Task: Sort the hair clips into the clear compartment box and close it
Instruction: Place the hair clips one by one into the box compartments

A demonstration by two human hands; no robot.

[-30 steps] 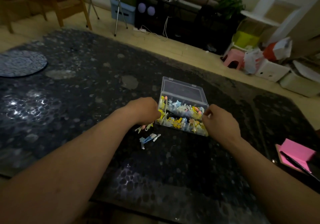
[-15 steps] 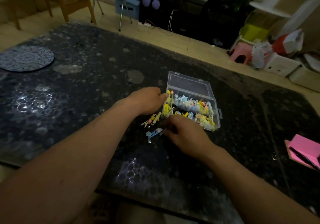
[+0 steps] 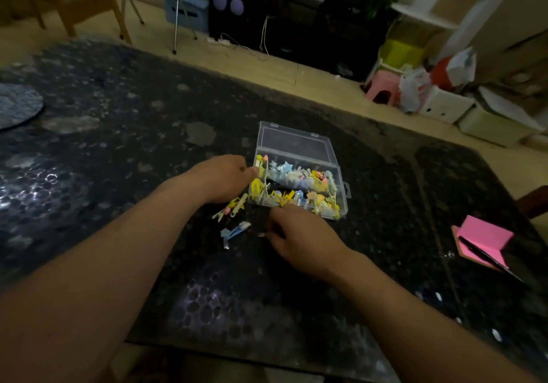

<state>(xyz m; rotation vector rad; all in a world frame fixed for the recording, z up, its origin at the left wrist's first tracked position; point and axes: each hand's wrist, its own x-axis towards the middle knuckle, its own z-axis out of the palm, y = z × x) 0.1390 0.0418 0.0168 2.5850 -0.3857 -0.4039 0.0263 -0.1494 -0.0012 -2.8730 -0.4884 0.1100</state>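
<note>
Clear box (image 3: 299,157) open, lid back, crammed with pastel clips (image 3: 299,185)

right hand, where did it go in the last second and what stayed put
The right hand left the right end of the clear box and came to the table in front of it, beside the blue clips. The left hand stayed at the box's left end; lid open, yellow clips unmoved.

I see a clear, glossy plastic box (image 3: 292,142) and pastel plastic hair clips (image 3: 296,187). The dark pebble-patterned table (image 3: 118,151) looks smooth and shiny; the pink notepad (image 3: 486,239) is matt paper.
</note>
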